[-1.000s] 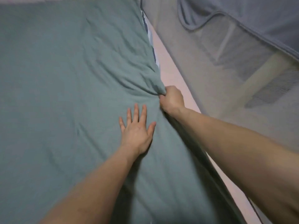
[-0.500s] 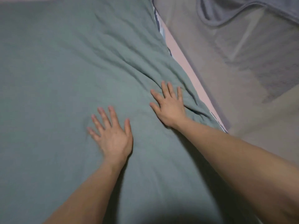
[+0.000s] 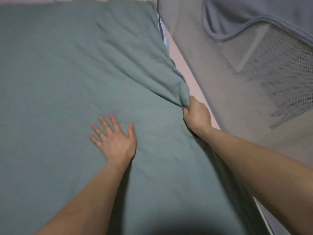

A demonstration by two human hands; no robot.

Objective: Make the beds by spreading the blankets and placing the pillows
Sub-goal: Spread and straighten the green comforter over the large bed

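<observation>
A grey-green blanket (image 3: 71, 85) covers most of the bed, lying fairly flat with creases toward its right edge. My left hand (image 3: 115, 141) lies flat on the blanket with fingers spread. My right hand (image 3: 197, 114) grips a bunched fold of the blanket's right edge, fingers curled round the cloth. A strip of pale pink sheet (image 3: 191, 78) shows along the bed's right side beyond the blanket. No pillow is in view.
A mesh net wall (image 3: 254, 85) rises along the bed's right side. Behind it hangs a grey-blue cloth (image 3: 254, 16). A striped blue-and-white fabric edge (image 3: 165, 39) peeks out under the blanket's far right edge.
Half a second ago my right hand lay flat on the blanket; now it has closed on the blanket's right edge. My left hand has stayed flat on the blanket.
</observation>
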